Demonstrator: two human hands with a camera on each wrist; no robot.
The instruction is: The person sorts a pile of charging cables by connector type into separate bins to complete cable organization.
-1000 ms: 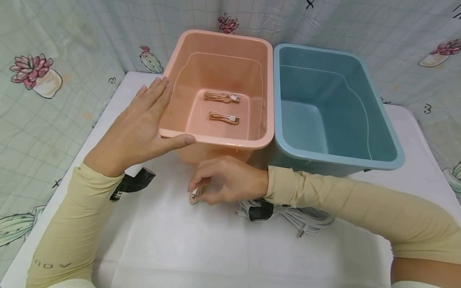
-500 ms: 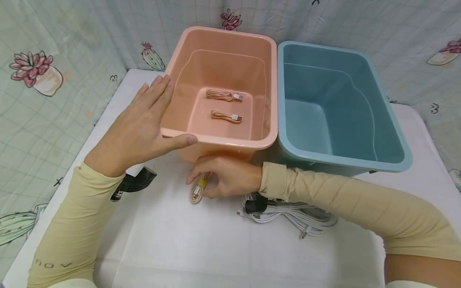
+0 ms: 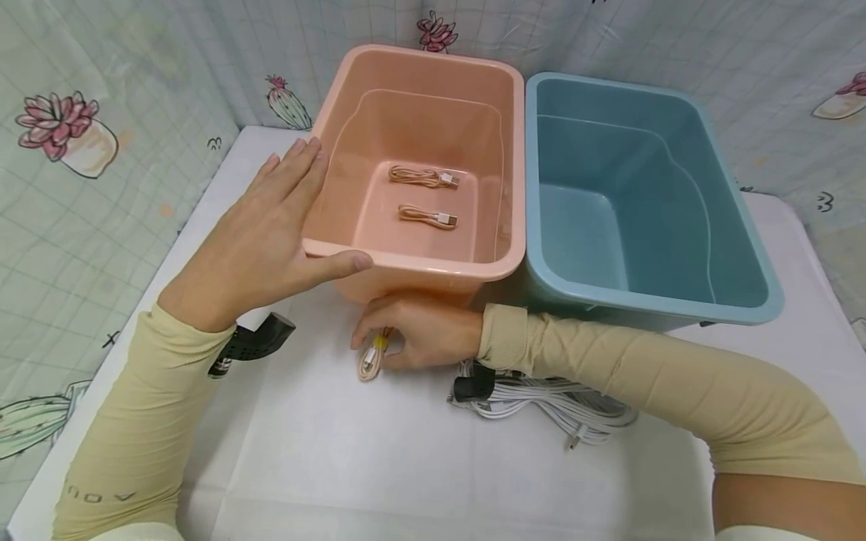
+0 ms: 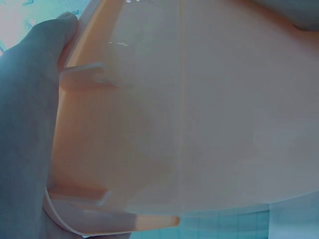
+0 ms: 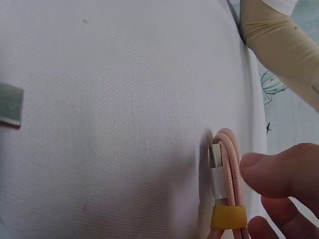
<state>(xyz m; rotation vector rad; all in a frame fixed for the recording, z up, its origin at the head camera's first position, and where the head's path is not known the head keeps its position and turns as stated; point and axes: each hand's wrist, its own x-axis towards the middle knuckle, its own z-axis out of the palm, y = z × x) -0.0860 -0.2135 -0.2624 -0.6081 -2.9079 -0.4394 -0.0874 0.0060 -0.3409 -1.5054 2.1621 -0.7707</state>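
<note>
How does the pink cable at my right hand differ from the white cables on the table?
The pink cable is one small bundle; the white cables form a larger pile. The pink cable has a yellow band; none shows on the white cables, though your right sleeve partly hides them. Both show a metal connector.

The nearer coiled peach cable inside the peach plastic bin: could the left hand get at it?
Probably yes: the left hand rests at the bin's rim, and nothing covers the cable from above.
</note>
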